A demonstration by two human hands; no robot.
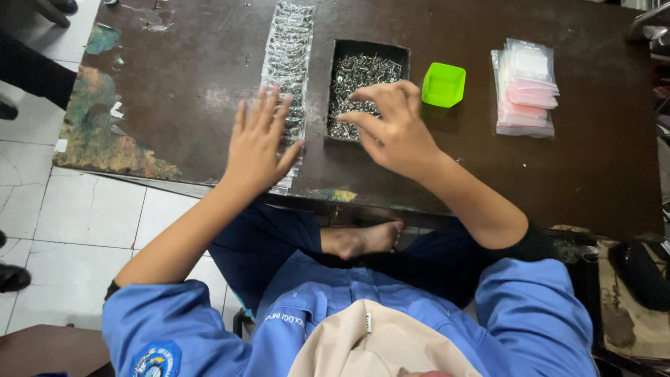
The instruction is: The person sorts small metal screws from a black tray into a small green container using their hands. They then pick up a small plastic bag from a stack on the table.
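Here, two bare hands work small metal screws into little clear bags at a dark, worn wooden table (209, 105).

The left hand (257, 143) lies flat with its fingers spread wide on a long strip of clear plastic bags already filled with silver screws (287, 66), which runs away from the person just beside a black rectangular tray of loose silver screws (363, 80). The right hand (394, 126) hovers over the near end of that tray, fingers curled narrow with thumb and forefinger drawn together; whether they pinch a screw I cannot tell. A small lime-green plastic cup (443, 84) stands just right of the tray, and a stack of empty pink-and-clear zip bags (525, 87) lies further right. By my judgement a good run is bagged, yet the tray is still full and many bags remain.
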